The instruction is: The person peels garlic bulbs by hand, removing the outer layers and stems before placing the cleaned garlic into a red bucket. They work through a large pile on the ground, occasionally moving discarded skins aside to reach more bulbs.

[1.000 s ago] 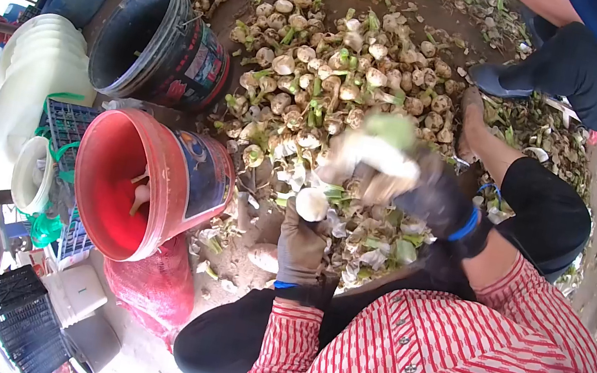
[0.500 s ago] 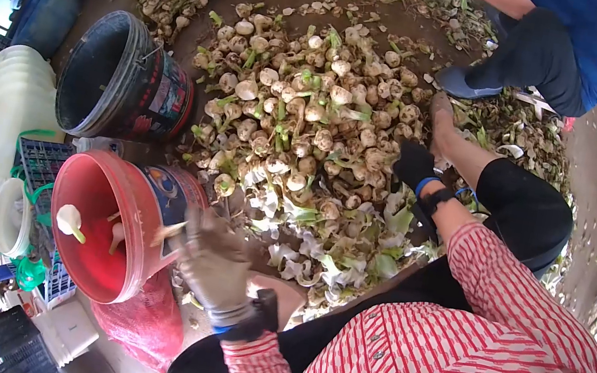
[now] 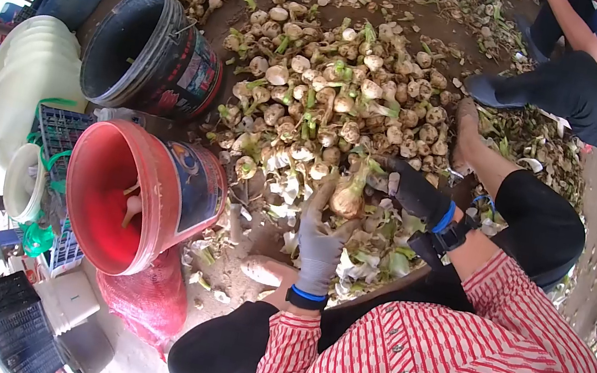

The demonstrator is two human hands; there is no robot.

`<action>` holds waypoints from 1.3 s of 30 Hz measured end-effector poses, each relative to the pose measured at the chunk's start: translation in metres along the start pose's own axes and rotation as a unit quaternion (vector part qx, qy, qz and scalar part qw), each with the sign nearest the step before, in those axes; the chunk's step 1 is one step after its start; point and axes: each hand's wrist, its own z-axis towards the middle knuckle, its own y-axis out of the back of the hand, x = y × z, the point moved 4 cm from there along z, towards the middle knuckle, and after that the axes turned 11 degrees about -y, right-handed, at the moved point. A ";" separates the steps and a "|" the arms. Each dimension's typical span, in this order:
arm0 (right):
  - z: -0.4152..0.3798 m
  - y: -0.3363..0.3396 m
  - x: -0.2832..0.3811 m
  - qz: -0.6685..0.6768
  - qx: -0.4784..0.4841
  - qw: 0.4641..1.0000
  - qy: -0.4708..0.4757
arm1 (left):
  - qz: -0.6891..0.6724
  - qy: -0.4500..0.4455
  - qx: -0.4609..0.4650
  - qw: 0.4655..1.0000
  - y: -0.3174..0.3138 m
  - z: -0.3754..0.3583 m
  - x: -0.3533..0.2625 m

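Note:
My right hand, in a black glove, pinches the leafy top of a brownish garlic bulb, which hangs above the peelings. My left hand, in a pale grey glove, is right beside the bulb with thumb and fingers apart. Below both hands lie whitish peeled skins. A big heap of garlic bulbs with green stems spreads just beyond them. To the left, a red bucket lies tipped toward me, with a pale bulb inside.
A black bucket stands behind the red one, and a red mesh sack lies below it. Crates and pale tubs line the left side. At upper right sits another person, near more bulbs and trimmings.
My left hand has moved from the red bucket's rim to the right. A white bulb that was in midair at the bucket's mouth has gone in. My right hand now holds a bulb.

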 end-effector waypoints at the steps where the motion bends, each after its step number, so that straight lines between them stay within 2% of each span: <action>1: -0.001 -0.003 0.000 -0.038 -0.004 0.999 -0.004 | 0.002 -0.001 0.000 1.000 0.001 -0.001 -0.004; 3: -0.003 -0.008 0.000 -0.115 -0.010 0.993 -0.012 | 0.183 -0.038 -0.011 0.982 0.003 -0.003 -0.019; 5: 0.003 -0.013 -0.013 -0.137 -0.067 0.988 0.036 | 0.185 -0.030 -0.019 0.982 0.002 -0.006 -0.026; 6: 0.002 -0.015 -0.009 -0.210 -0.093 0.972 0.051 | 0.188 -0.020 -0.029 0.982 0.002 -0.007 -0.028; 7: -0.004 -0.018 0.003 -0.210 -0.094 0.972 0.053 | 0.188 -0.022 -0.028 0.982 0.004 -0.008 -0.027; 9: -0.018 -0.025 0.018 -0.146 -0.034 0.987 -0.061 | 0.159 -0.044 -0.012 0.986 0.006 -0.010 -0.023; 10: -0.015 -0.022 0.006 -0.145 -0.035 0.987 -0.061 | 0.158 -0.044 -0.011 0.986 0.007 -0.011 -0.019; 12: -0.008 -0.020 -0.004 0.011 0.000 0.995 0.100 | -0.093 0.013 -0.036 0.995 0.007 -0.013 -0.005; 13: -0.008 -0.017 -0.002 0.011 0.000 0.995 0.101 | -0.093 0.012 -0.036 0.995 0.007 -0.013 -0.003; 15: -0.008 -0.018 0.001 -0.077 0.057 0.995 -0.010 | -0.113 0.012 -0.033 0.993 0.007 -0.014 -0.002; 16: -0.010 -0.021 0.007 -0.077 0.057 0.995 -0.010 | -0.113 0.013 -0.033 0.993 0.006 -0.014 -0.001; 18: -0.014 -0.025 0.017 -0.343 -0.034 0.938 0.035 | -0.031 -0.024 -0.040 0.998 0.006 -0.014 -0.002; 22: -0.012 -0.017 0.000 -0.284 -0.026 0.954 0.091 | -0.040 -0.027 -0.034 0.998 0.006 -0.017 0.001; 24: -0.006 -0.016 -0.005 -0.153 -0.011 0.974 0.167 | -0.101 0.027 -0.032 0.994 0.004 -0.016 0.001; 25: -0.010 -0.016 -0.001 -0.153 -0.012 0.974 0.167 | -0.102 0.027 -0.031 0.994 0.005 -0.014 -0.004; 27: -0.016 -0.021 -0.002 -0.016 0.052 0.998 0.022 | -0.359 0.104 -0.047 0.926 0.001 -0.012 -0.009; 28: -0.016 -0.021 -0.005 -0.015 0.052 0.998 0.022 | -0.403 0.170 -0.079 0.896 0.001 -0.018 0.006; 29: -0.014 -0.018 -0.008 -0.139 -0.016 0.988 0.064 | -0.402 0.170 -0.080 0.896 0.002 -0.021 0.009; 30: -0.014 -0.017 -0.008 -0.260 -0.084 0.956 0.104 | -0.491 0.200 -0.075 0.845 -0.002 -0.022 0.008; 31: -0.012 -0.020 -0.011 -0.259 -0.084 0.957 0.104 | -0.574 0.226 -0.070 0.784 -0.007 -0.023 0.006; 33: -0.006 -0.024 -0.019 -0.096 -0.047 0.994 0.033 | -0.544 0.240 -0.103 0.797 -0.005 -0.023 0.008; 34: -0.002 -0.026 -0.029 -0.096 -0.047 0.994 0.033 | -0.562 0.256 -0.066 0.784 -0.005 -0.024 0.013; 35: 0.000 -0.026 -0.033 -0.200 -0.133 0.959 0.150 | -0.580 0.270 -0.028 0.768 -0.004 -0.025 0.017; 37: -0.004 -0.029 -0.027 -0.296 -0.215 0.893 0.261 | -0.569 0.302 -0.019 0.765 -0.001 -0.029 0.025; 39: 0.001 -0.023 -0.033 -0.198 -0.184 0.956 0.112 | -0.556 0.334 -0.008 0.761 -0.005 -0.030 0.024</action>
